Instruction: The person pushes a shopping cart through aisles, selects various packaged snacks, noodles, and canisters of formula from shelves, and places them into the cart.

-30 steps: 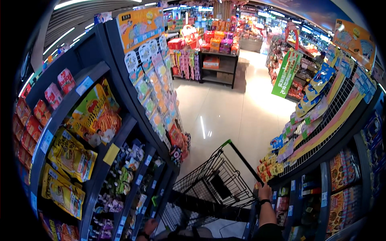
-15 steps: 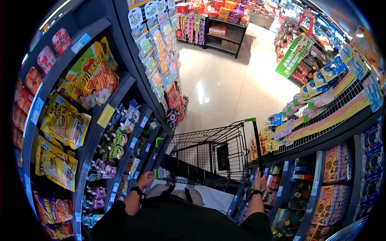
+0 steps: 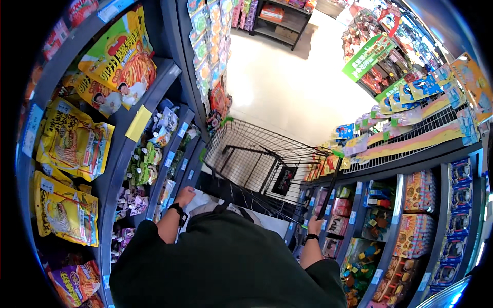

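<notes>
A black wire shopping cart point(image 3: 251, 134) with green corner pieces stands at an angle ahead of me. My right hand point(image 3: 315, 225) is closed around the lower end of its dark handle bar point(image 3: 330, 187). Beside the left shelves, below the cart's near left corner, is my left hand point(image 3: 186, 196). Its fingers are curled with nothing visible in them, and a gap separates it from the cart. Each wrist wears a dark band.
Left shelves carry yellow food packets point(image 3: 74, 138) and small pouches point(image 3: 146, 164). On the right are boxed snacks point(image 3: 413, 233) and a wire rack point(image 3: 411, 133) of hanging packets. Pale floor point(image 3: 277, 77) stretches ahead toward a dark display stand point(image 3: 280, 25) and a green sign point(image 3: 367, 56).
The cart has turned, its left side swinging farther away and its handle end shifting. My left hand has come apart from the cart's corner; my right hand stays on the handle. The view has shifted.
</notes>
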`<control>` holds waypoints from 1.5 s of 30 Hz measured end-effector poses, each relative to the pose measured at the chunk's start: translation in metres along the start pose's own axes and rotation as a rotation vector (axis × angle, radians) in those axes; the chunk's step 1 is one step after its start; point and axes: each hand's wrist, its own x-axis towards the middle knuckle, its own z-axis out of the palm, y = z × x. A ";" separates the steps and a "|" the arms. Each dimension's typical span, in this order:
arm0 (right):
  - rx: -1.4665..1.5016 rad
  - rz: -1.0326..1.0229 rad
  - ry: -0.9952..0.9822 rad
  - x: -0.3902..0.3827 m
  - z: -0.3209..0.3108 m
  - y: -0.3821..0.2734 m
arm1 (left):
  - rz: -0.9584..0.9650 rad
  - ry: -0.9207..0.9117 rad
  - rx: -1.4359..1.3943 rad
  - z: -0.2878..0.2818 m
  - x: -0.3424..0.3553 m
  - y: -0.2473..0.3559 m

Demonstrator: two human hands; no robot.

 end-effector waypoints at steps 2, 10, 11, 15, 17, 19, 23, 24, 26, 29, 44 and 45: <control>-0.135 -0.183 0.173 0.011 0.024 0.034 | 0.034 -0.032 -0.010 0.010 0.020 -0.015; -0.124 -0.216 -0.072 -0.116 0.021 -0.047 | 0.087 -0.066 -0.040 -0.003 0.039 -0.023; -0.060 -0.192 -0.130 -0.116 0.026 -0.044 | 0.103 -0.067 -0.036 -0.004 0.040 -0.015; -0.086 -0.226 -0.079 -0.141 0.041 -0.074 | 0.066 -0.093 -0.059 -0.025 0.027 0.006; -0.104 -0.225 -0.117 -0.145 0.046 -0.091 | 0.116 -0.105 -0.038 -0.030 0.035 -0.007; -0.129 -0.226 -0.131 -0.139 0.060 -0.094 | 0.161 -0.100 0.011 -0.034 0.036 0.000; -0.107 -0.230 -0.340 -0.130 0.072 -0.125 | 0.123 -0.115 -0.019 -0.030 0.058 0.004; -0.030 -0.299 -0.335 -0.133 0.073 -0.138 | 0.138 -0.086 -0.066 -0.021 0.070 -0.008; 0.093 -0.363 -0.439 -0.156 0.065 -0.167 | 0.175 -0.104 -0.024 -0.020 0.069 0.017; 0.120 -0.786 -0.565 -0.143 0.054 -0.173 | 0.262 -0.099 0.004 -0.017 0.059 0.084; -0.158 -1.285 0.094 0.074 -0.002 -0.257 | 0.119 0.168 0.166 0.104 0.143 0.343; -0.128 -1.277 0.150 0.068 -0.008 -0.267 | 0.077 0.204 0.185 0.104 0.154 0.357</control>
